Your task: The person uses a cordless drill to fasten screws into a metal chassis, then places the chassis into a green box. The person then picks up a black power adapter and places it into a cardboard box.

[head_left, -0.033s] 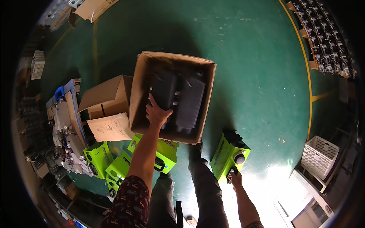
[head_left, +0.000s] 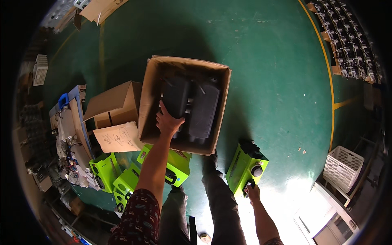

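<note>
An open cardboard box [head_left: 186,61] stands on the floor in front of me. Side by side inside it lie two long black moulded parts, perhaps tanks: a left black part [head_left: 176,94] and a right black part [head_left: 205,108]. My left hand [head_left: 168,122] reaches into the box and grips the near end of the left one, thumb on its right side, fingers along its left. On my right, a bright green boxy machine [head_left: 240,166] with a black round cap rests on the floor. My right hand [head_left: 252,192] is closed around the black handle at its near end.
More green housings [head_left: 175,161] stand by my left leg. A second open carton [head_left: 110,100] and a pallet of wired parts [head_left: 71,134] lie to the left. A white crate [head_left: 345,169] sits at right, below rows of metal parts [head_left: 347,38] beyond a yellow line.
</note>
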Demonstrator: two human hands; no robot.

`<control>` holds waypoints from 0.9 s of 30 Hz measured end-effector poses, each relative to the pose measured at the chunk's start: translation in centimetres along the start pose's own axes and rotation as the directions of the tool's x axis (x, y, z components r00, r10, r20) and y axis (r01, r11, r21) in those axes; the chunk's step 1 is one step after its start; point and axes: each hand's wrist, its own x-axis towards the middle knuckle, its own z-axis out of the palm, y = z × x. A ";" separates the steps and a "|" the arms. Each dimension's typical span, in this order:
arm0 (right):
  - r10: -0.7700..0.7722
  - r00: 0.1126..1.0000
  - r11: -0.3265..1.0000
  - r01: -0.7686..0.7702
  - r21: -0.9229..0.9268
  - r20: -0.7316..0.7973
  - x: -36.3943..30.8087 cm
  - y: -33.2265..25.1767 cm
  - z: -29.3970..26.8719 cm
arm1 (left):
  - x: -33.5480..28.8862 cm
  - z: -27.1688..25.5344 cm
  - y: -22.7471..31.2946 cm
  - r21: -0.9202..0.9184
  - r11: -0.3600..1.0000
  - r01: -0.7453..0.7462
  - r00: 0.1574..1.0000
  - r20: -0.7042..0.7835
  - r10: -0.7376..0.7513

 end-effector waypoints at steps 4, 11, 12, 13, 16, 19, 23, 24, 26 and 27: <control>0.011 0.992 0.976 -0.038 -0.213 -0.124 -1.6 0.2 -0.9 | -0.5 -3.9 1.3 0.016 0.999 -0.039 0.999 0.021 0.038; -0.188 0.978 0.939 0.153 -0.307 -0.088 -7.2 0.9 -3.1 | -4.8 -14.3 1.2 0.072 0.997 -0.009 0.989 0.151 -0.002; -0.260 0.964 0.933 0.233 -0.275 -0.064 -7.7 0.8 -3.6 | -6.8 -15.5 -0.1 0.007 1.000 -0.028 0.988 0.152 0.027; -0.231 0.973 0.942 0.216 -0.256 -0.026 -8.3 0.6 -4.2 | -9.1 -16.7 -1.4 -0.100 0.993 -0.066 0.988 0.131 0.079; -0.113 0.992 0.985 0.121 -0.126 0.064 -13.7 -6.0 -1.4 | -17.9 -21.7 -6.2 -0.270 0.959 -0.092 0.990 0.077 0.117; 0.068 0.928 0.979 -0.132 0.153 0.367 -19.1 -11.2 0.4 | -27.4 -26.3 -10.0 -0.295 0.951 -0.093 0.980 0.143 0.141; 0.142 0.744 0.933 -0.321 0.163 0.652 -26.2 -15.8 4.9 | -40.2 -32.6 -14.6 -0.359 0.888 -0.287 0.943 0.061 0.329; 0.163 0.696 0.926 -0.353 0.135 0.699 -28.0 -16.9 6.2 | -42.4 -34.9 -15.4 -0.359 0.866 -0.349 0.918 0.053 0.392; 0.117 0.510 0.978 -0.206 -0.011 0.852 -32.9 -19.7 9.0 | -46.8 -39.6 -16.9 -0.359 0.805 -0.472 0.855 0.036 0.517; -0.087 0.400 0.986 -0.094 0.135 0.912 -38.7 -21.2 10.8 | -48.6 -41.3 -17.8 -0.355 0.768 -0.534 0.822 -0.003 0.570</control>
